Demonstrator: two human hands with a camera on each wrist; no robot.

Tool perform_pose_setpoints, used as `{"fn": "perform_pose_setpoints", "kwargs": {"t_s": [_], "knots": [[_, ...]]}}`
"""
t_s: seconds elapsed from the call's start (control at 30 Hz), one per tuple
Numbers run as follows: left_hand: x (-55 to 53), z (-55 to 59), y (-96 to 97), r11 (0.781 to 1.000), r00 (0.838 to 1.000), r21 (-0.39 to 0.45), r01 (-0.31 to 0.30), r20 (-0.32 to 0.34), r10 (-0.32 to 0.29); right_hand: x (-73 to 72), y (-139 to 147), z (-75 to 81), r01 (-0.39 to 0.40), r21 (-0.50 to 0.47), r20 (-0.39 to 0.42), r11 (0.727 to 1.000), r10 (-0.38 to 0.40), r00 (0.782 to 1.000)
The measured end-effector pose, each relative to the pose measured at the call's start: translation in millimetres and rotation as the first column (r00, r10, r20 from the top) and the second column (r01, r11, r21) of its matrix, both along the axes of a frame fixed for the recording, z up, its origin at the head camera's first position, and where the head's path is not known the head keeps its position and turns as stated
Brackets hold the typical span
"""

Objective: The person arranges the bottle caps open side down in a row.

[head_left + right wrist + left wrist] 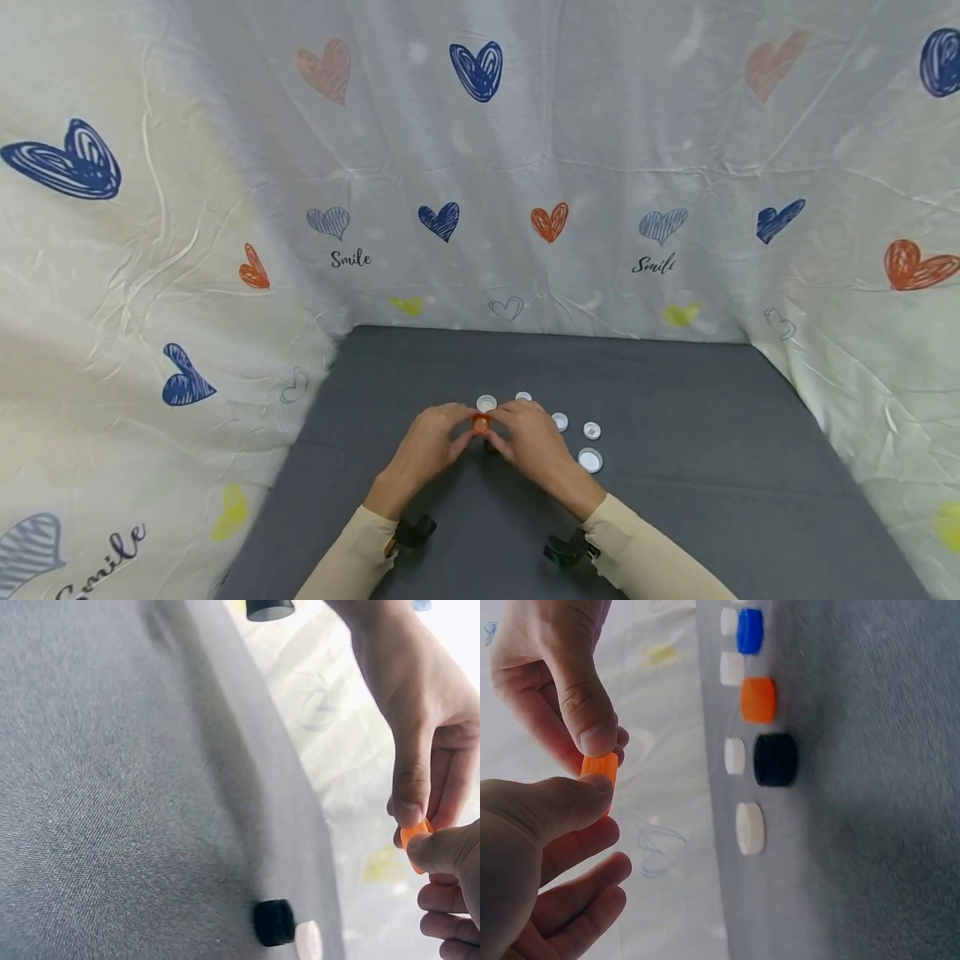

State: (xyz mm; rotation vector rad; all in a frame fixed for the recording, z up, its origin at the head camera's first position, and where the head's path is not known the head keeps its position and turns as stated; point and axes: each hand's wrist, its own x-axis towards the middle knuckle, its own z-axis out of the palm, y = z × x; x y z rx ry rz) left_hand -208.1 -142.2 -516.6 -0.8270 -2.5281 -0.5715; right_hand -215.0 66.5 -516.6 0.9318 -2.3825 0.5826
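A: State of each grip?

B: Left grip [427,442] and right grip [531,439] both grasp one orange cap [481,424], thumb and finger pinching from opposite sides. Fingers cover much of its rim; cannot tell whether it is one piece or two joined.

A: Its position?

B: Between the fingertips, raised off the grey surface [675,517], just nearer the wearer than a white cap [487,403].

A: What do the hands block?

B: From the head, two white caps beyond the right grip are partly covered. The left wrist view recovers a blue cap [750,631], a second orange cap [758,700] and a black cap [775,760], along with white ones. From the head, only a dark sliver shows by the right thumb, too little to identify.

A: Cut off?

B: In the left wrist view, a white cap at the top edge. In the right wrist view, the right grip at the right edge, and a dark cylinder [270,609] at the top; cannot tell what it is. Both sleeves [352,554] leave the head view at the bottom.
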Motion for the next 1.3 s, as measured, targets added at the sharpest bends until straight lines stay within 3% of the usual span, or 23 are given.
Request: {"fn": "perform_pose_setpoints", "kwargs": {"t_s": [0.23,0.63,0.8,1.1,1.3], "knots": [[14.6,13.5,9.2,0.999,0.999,0.022,0.04,-0.034,-0.039,13.8,15.5,9.6,-0.047,-0.054,-0.011,0.997,0.046,0.999],[26.7,21.9,20.3,0.993,0.99,0.025,0.119,-0.079,-0.116,26.8,32.6,14.0,-0.106,-0.126,-0.037,0.986,0.102,0.994],[29.6,19.3,23.2,0.988,0.987,0.041,0.15,-0.072,-0.147,31.2,36.3,9.3,-0.095,-0.121,-0.012,0.988,0.094,0.995],[31.8,10.2,24.1,0.987,0.985,0.039,0.154,-0.088,-0.15,35.4,40.2,3.6,-0.082,-0.127,0.019,0.989,0.085,0.996],[32.4,9.5,21.5,0.984,0.976,0.053,0.17,-0.15,-0.16,36.9,41.3,7.1,-0.068,-0.141,0.07,0.988,0.078,0.994]]}}
